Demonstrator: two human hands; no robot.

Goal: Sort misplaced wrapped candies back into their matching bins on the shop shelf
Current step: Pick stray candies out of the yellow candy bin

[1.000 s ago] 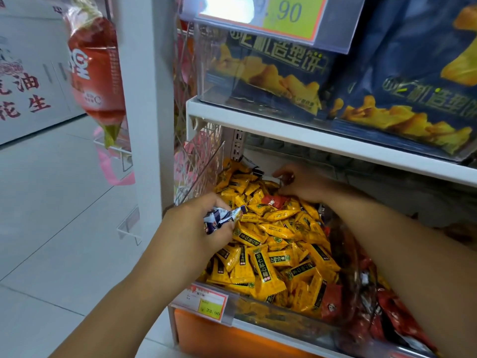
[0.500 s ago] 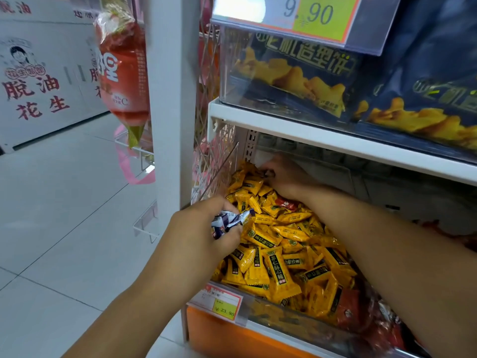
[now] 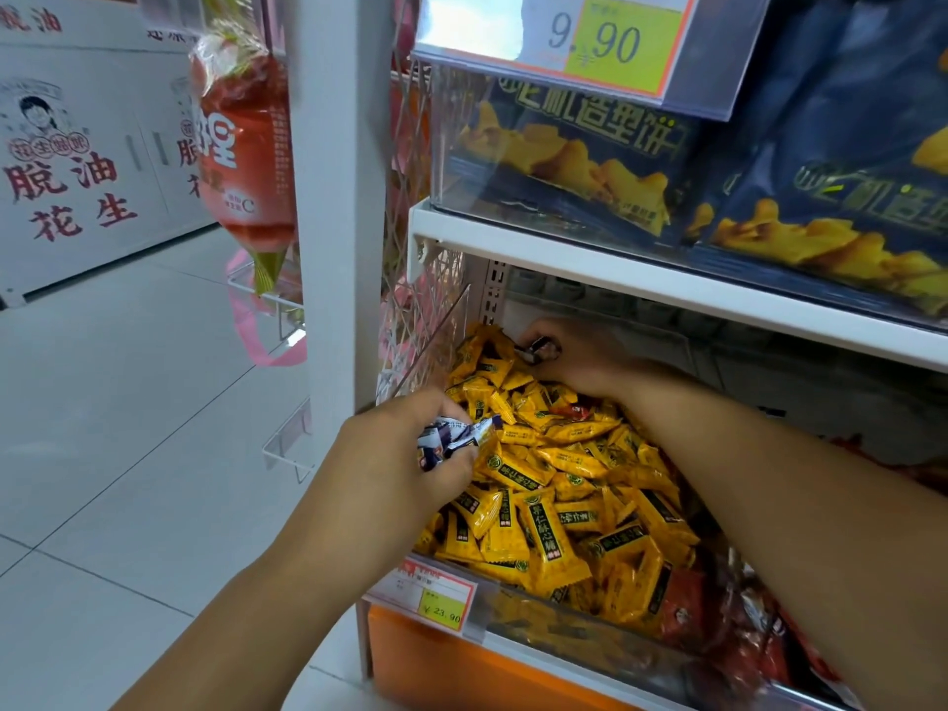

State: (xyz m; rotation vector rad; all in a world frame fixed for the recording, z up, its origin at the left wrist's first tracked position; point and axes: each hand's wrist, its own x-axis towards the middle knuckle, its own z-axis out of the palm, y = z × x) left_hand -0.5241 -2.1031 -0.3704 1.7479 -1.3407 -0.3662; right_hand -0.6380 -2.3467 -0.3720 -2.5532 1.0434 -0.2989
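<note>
A clear bin (image 3: 538,615) on the lower shelf is heaped with yellow wrapped candies (image 3: 554,484). My left hand (image 3: 395,469) hovers at the bin's front left corner and grips a bunch of blue-and-white wrapped candies (image 3: 454,436). My right hand (image 3: 579,359) reaches deep to the bin's back left corner and pinches a small dark wrapped candy (image 3: 538,347). A red wrapped candy (image 3: 577,412) lies among the yellow ones, just in front of my right wrist.
To the right a neighbouring bin holds red wrapped candies (image 3: 738,628). The white shelf board (image 3: 615,269) above carries dark blue snack bags (image 3: 590,151). A price tag (image 3: 433,597) hangs on the bin front. A white post (image 3: 338,197) stands left, with a red hanging packet (image 3: 246,156).
My right hand has reached further back into the bin's rear corner and now pinches a dark candy. My left hand keeps its bunch. The view has shifted left.
</note>
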